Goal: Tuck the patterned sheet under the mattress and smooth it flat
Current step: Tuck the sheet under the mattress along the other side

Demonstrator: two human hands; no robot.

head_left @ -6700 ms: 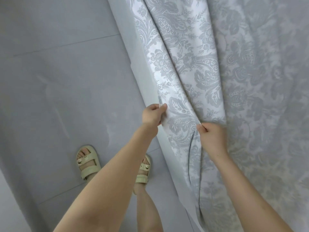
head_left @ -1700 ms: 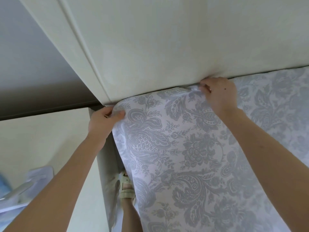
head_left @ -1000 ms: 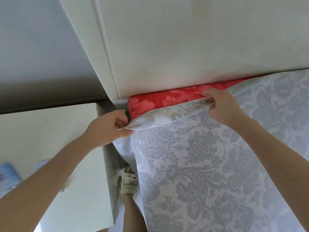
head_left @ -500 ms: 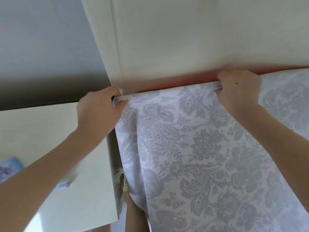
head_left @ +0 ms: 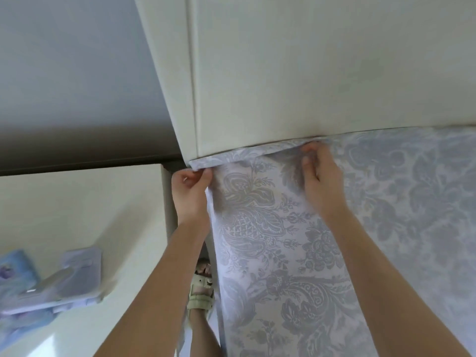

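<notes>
At the head corner of the bed, the left grip (head_left: 192, 188) pinched the corner hem of the patterned sheet (head_left: 283, 253) between thumb and curled fingers, just below the cream headboard (head_left: 309, 73). The right grip (head_left: 320, 176), a little apart along the same hem, curled its fingers onto the folded edge and pressed it to the seam where headboard and bed met. The sheet lay over the bed top and hung down the side, beside a sandalled foot (head_left: 201, 292). I judge the risk was this: the fold between both grips looked loose and wrinkled, so a push at only one point could bunch it or let the corner slip out. The mattress was hidden under the cloth, the right fingertips were hard to see, and the lilac things (head_left: 51, 287) on the bedside cabinet (head_left: 77, 215) were too blurred to name.
</notes>
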